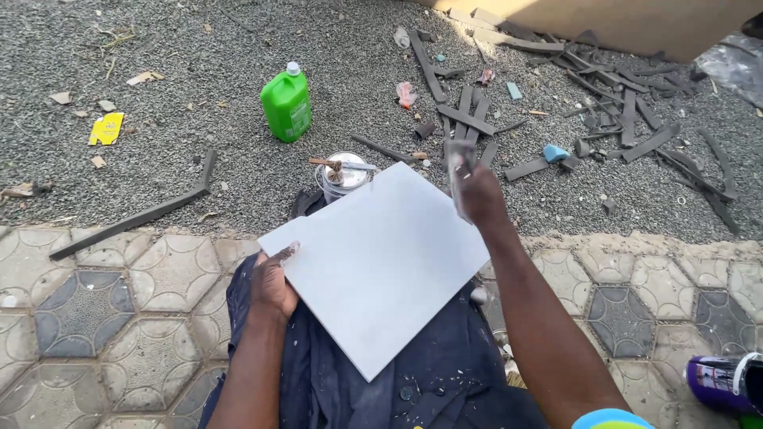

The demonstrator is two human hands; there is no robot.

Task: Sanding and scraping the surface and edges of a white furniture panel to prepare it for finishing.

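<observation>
A white rectangular board (380, 262) lies across my lap, turned like a diamond. My left hand (272, 284) grips its left edge, thumb on top. My right hand (479, 195) is raised over the board's far right corner, closed on a flat metal scraper (459, 163) whose blade looks blurred. Just beyond the board's far edge stands a round tin (343, 176) with a stick resting across its top.
A green plastic bottle (287, 106) stands on the gravel. Dark grey strips (469, 119) lie scattered at the upper right, one long strip (135, 216) at the left. Patterned paving (87, 310) runs under me. A purple can (727, 383) lies at the lower right.
</observation>
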